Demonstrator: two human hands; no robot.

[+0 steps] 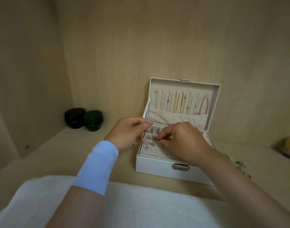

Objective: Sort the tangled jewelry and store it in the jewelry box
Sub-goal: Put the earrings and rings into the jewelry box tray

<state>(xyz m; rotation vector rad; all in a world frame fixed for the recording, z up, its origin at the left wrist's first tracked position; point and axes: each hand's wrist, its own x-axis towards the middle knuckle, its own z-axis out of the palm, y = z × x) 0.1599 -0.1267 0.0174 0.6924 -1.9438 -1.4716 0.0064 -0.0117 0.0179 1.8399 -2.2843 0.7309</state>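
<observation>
- White jewelry box (157,169) open on shelf (58,153); necklaces (177,102) hang in lid, silver studs (148,143) sit in front tray (157,153).
- Right hand (182,142) pinches one stud earring (153,138) over tray.
- Left hand (131,134) curled beside it; cannot tell if it holds anything.

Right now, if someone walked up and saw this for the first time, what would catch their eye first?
The open white jewelry box right of centre on the wooden shelf, its raised lid hung with a row of necklaces and a pink cord. Both hands meet over its earring pad, the right hand pinching a small silver stud, the left hand curled beside it. Two dark jars sit back left.
</observation>
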